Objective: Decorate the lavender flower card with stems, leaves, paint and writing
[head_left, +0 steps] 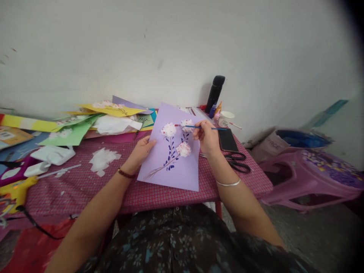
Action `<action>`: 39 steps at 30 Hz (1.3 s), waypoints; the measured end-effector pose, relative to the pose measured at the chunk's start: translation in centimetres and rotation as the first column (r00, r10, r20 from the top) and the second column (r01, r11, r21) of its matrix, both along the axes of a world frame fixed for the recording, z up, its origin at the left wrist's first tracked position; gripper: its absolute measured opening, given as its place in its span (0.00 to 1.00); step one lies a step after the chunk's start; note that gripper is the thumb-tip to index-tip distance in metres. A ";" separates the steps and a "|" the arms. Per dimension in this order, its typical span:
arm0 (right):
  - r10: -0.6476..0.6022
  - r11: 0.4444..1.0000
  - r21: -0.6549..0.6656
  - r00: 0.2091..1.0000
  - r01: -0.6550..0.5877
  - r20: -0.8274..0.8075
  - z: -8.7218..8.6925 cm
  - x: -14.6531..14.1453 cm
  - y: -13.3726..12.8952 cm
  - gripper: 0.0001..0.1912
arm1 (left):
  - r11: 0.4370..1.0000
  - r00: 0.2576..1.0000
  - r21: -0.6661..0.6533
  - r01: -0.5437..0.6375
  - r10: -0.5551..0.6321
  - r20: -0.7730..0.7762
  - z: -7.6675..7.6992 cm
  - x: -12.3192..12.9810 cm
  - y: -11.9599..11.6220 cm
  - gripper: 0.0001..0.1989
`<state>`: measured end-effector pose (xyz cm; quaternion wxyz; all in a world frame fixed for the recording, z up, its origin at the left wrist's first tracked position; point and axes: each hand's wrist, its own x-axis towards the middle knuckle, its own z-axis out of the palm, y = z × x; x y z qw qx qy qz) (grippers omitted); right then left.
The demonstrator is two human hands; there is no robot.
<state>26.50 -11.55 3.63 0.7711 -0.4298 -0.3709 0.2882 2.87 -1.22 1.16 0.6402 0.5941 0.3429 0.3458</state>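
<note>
A sheet of purple paper [182, 178] is tilted up over the table. It carries brown stems, dark blue leaf marks and three white textured flowers with red specks. My left hand [143, 149] grips the sheet's left edge, thumb on the front. In my right hand [207, 137] is a thin blue paintbrush [191, 126], held between closed fingers in front of the sheet. Its red-tinged tip points left, at the right side of the upper left flower [168, 130]. Black-handled scissors [237, 162] and a dark phone [228, 140] lie beside my right wrist.
Left on the checked tablecloth [85, 189] are white paper scraps [104, 161], a yellow glue gun [19, 189] and stacked coloured sheets [113, 110]. At the back right stand a black flask [215, 94], small bottles and a paper cup [226, 118]. A pink stool [284, 167] stands right of the table.
</note>
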 end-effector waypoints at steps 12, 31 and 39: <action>0.012 0.999 -0.048 1.000 -0.012 0.014 -0.4 -0.2 0.4 0.16 | 1.000 1.000 0.025 0.007 -0.007 -0.006 -0.1 0.0 0.3 0.21; -0.005 0.998 -0.065 1.000 0.004 -0.006 0.2 0.2 0.0 0.14 | 0.999 1.000 0.030 -0.010 0.011 -0.016 0.2 0.0 0.2 0.22; 0.006 0.993 -0.121 1.000 -0.005 0.008 0.1 0.1 0.2 0.14 | 0.999 1.000 0.024 -0.021 0.021 -0.009 0.1 0.1 0.2 0.23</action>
